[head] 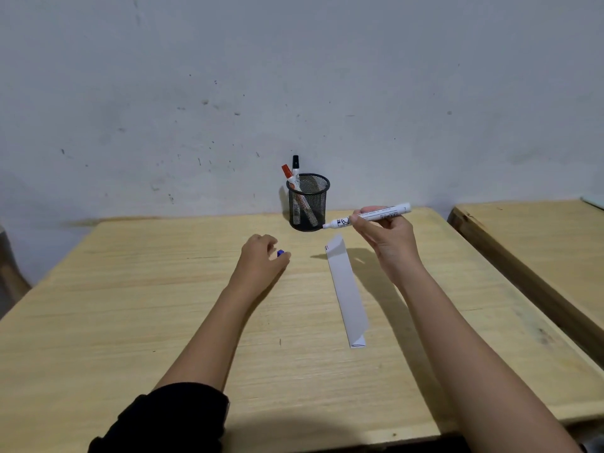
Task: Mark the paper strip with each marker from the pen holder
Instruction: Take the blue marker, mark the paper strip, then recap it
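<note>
A long white paper strip [346, 292] lies on the wooden table [163, 289], with short marks near its far end. My right hand [382, 233] holds an uncapped white marker [369, 216] level above the strip's far end, tip pointing left. My left hand [261, 256] rests on the table left of the strip, fingers closed on a blue marker cap [280, 253]. Behind them stands a black mesh pen holder [309, 201] with a red-capped marker [287, 173] and a black-capped marker [295, 165] in it.
A grey wall rises right behind the pen holder. A second wooden table [539, 256] stands to the right, across a narrow gap.
</note>
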Demonstrator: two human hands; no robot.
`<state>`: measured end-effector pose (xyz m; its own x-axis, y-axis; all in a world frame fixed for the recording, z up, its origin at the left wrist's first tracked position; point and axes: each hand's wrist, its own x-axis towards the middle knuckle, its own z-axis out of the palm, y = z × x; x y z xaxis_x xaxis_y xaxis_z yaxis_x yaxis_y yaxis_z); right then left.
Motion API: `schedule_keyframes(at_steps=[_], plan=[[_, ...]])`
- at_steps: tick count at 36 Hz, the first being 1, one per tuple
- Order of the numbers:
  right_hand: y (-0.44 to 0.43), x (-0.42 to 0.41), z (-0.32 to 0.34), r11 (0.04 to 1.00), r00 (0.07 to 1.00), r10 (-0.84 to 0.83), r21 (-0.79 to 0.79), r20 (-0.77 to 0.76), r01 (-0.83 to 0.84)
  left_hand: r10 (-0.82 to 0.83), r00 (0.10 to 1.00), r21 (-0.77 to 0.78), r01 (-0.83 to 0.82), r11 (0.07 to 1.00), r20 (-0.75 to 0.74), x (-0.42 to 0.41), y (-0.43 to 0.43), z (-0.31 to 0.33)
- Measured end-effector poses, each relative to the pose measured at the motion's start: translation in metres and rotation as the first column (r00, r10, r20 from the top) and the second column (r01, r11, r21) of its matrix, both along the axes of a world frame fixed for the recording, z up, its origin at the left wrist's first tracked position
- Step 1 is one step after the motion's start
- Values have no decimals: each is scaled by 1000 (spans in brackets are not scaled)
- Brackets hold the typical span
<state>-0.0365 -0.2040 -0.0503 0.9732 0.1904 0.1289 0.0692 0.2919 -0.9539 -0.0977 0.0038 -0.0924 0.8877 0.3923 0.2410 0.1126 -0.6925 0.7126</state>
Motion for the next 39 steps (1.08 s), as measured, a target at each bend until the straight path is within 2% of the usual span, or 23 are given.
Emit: schedule_keyframes(at_steps=[4, 7, 11, 14, 19, 22, 24, 28, 35, 39], plan=[[2, 0, 4, 1000, 1000, -4, 31, -4, 4, 79, 973, -35, -73, 997, 217, -8, -12, 11], [4, 1, 8, 998, 999, -26, 54, -19, 27, -68, 959, -28, 79, 997, 274, -16, -30, 16], [4, 6, 8, 997, 998, -51, 60, -32, 53, -335, 932, 8, 337, 941, 137, -16, -52, 6], [5, 8, 6, 992, 995, -77, 99, -64, 83, -460, 888, -6, 460, 888, 31, -13, -58, -6], [4, 12, 1, 978, 988, -34, 197, -148, 63, -465, 874, 38, 474, 880, -138, -12, -61, -17], [6, 17, -3, 977, 990, 7, 211, -139, 23, -454, 869, 83, 476, 875, -198, -10, -62, -20], [9, 21, -8, 991, 995, -4, 133, -96, 17, -446, 870, 90, 471, 877, -212, -10, -63, -19], [21, 25, -17, 990, 997, -69, -128, -16, 66, -426, 875, 105, 458, 883, -231, -11, -64, -18], [39, 36, -34, 930, 989, -147, -342, -7, 135, -413, 865, 170, 470, 866, -286, -12, -65, -18], [44, 41, -39, 904, 984, -177, -390, 36, 177, -400, 860, 218, 476, 852, -315, -12, -67, -16]])
